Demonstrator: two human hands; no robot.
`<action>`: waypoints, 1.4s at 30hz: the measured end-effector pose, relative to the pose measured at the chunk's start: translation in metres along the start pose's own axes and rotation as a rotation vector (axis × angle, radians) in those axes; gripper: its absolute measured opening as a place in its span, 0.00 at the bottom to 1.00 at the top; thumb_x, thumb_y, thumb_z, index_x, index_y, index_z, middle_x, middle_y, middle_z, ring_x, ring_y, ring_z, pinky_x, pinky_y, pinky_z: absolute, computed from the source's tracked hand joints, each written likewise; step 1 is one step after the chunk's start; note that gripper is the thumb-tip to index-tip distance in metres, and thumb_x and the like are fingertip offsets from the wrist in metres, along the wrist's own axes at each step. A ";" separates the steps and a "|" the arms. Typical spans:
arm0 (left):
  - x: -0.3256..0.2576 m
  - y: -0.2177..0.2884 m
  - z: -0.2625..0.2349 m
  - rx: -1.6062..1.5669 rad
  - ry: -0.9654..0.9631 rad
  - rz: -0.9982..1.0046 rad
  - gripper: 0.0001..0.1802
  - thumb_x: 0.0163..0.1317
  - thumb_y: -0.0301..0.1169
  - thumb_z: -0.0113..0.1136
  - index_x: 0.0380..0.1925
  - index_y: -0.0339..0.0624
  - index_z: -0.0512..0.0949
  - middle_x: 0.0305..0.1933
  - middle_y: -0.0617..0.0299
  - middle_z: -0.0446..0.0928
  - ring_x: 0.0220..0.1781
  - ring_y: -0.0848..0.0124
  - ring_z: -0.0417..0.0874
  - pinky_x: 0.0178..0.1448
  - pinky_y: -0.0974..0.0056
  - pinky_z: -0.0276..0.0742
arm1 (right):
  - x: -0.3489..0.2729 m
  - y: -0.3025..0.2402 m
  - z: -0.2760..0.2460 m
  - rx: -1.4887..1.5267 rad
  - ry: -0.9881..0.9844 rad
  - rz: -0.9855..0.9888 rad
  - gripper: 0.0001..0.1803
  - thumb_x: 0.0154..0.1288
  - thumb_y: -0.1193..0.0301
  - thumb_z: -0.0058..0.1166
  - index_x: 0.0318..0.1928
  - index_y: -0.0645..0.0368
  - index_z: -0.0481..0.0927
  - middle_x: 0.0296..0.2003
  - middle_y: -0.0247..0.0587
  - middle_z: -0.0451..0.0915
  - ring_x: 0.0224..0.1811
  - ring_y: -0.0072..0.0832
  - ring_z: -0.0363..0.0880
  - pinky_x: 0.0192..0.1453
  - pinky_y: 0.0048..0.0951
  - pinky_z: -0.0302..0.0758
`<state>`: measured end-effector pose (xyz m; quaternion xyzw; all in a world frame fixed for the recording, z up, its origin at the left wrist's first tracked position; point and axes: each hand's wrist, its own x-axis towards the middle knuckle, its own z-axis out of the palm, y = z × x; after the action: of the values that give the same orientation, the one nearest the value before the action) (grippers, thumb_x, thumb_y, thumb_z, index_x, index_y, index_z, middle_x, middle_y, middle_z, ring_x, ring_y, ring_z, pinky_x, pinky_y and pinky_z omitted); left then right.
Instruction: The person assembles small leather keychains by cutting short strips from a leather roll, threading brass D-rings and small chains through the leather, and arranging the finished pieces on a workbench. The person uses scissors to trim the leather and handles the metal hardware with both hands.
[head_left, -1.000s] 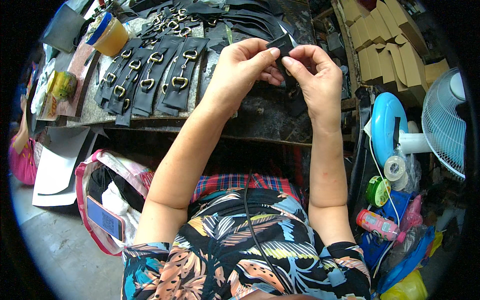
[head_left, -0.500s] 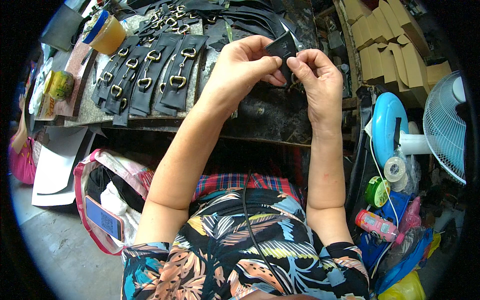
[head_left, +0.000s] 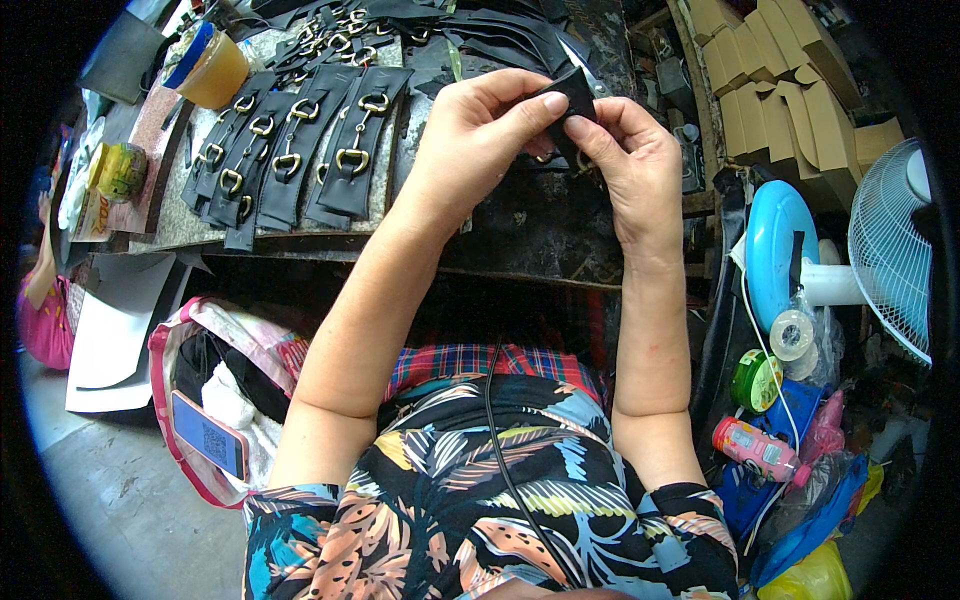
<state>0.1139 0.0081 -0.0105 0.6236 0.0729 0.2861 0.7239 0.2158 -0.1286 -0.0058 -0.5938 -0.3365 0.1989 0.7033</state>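
Note:
Between my two hands, above the dark work table, is a black leather strap [head_left: 572,97]. My left hand [head_left: 487,125] pinches its left side, the thumb lying on the face of it. My right hand [head_left: 632,140] grips the right edge between thumb and curled fingers. A bit of metal shows below the strap by my right fingers, too small to make out. Left of my hands lie several black leather straps with brass-coloured horsebit buckles [head_left: 352,160], set side by side. Behind them is a heap of similar buckled straps [head_left: 340,38].
A blue-rimmed tub of amber paste [head_left: 218,72] stands at the table's far left. Cardboard boxes [head_left: 790,110] and a white-and-blue fan [head_left: 778,255] are on the right. A pink bag holding a phone [head_left: 208,436] is at my lower left, a pink bottle [head_left: 758,450] at lower right.
My left thumb has moved up onto the strap's face. The strap has turned a little in my fingers, and both hands stay in nearly the same place.

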 end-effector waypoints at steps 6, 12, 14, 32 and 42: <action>-0.006 0.000 0.006 0.264 0.109 0.128 0.08 0.63 0.24 0.72 0.41 0.33 0.87 0.36 0.62 0.85 0.35 0.78 0.85 0.40 0.72 0.80 | 0.000 0.003 0.005 -0.212 0.100 -0.100 0.03 0.67 0.76 0.67 0.37 0.63 0.85 0.27 0.29 0.84 0.28 0.12 0.78 0.32 0.19 0.74; -0.010 0.006 0.006 0.460 0.043 0.365 0.07 0.63 0.21 0.71 0.41 0.32 0.87 0.35 0.65 0.81 0.39 0.78 0.83 0.44 0.73 0.77 | -0.002 0.003 0.006 -0.375 0.123 -0.170 0.06 0.68 0.76 0.66 0.35 0.64 0.82 0.24 0.32 0.82 0.27 0.14 0.77 0.31 0.22 0.74; -0.009 0.006 0.008 0.413 0.052 0.331 0.07 0.64 0.22 0.71 0.42 0.33 0.87 0.35 0.66 0.82 0.38 0.78 0.83 0.44 0.73 0.77 | -0.002 0.005 0.006 -0.360 0.119 -0.197 0.07 0.68 0.74 0.67 0.36 0.64 0.82 0.24 0.32 0.82 0.27 0.14 0.77 0.31 0.22 0.74; -0.009 -0.005 0.010 0.182 0.105 0.142 0.10 0.66 0.26 0.71 0.44 0.31 0.86 0.35 0.62 0.85 0.36 0.79 0.84 0.40 0.72 0.80 | -0.002 0.007 0.005 -0.205 0.083 -0.157 0.08 0.72 0.72 0.65 0.36 0.62 0.83 0.25 0.26 0.80 0.27 0.11 0.74 0.30 0.18 0.71; -0.010 -0.006 0.011 0.221 0.062 0.062 0.15 0.66 0.27 0.72 0.50 0.31 0.84 0.33 0.66 0.84 0.35 0.83 0.81 0.38 0.75 0.78 | -0.003 0.010 -0.001 -0.011 0.068 -0.098 0.11 0.76 0.64 0.64 0.39 0.59 0.84 0.26 0.20 0.76 0.26 0.07 0.66 0.28 0.14 0.61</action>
<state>0.1130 -0.0068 -0.0161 0.6924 0.1071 0.3180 0.6388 0.2155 -0.1288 -0.0161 -0.5871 -0.3422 0.1420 0.7198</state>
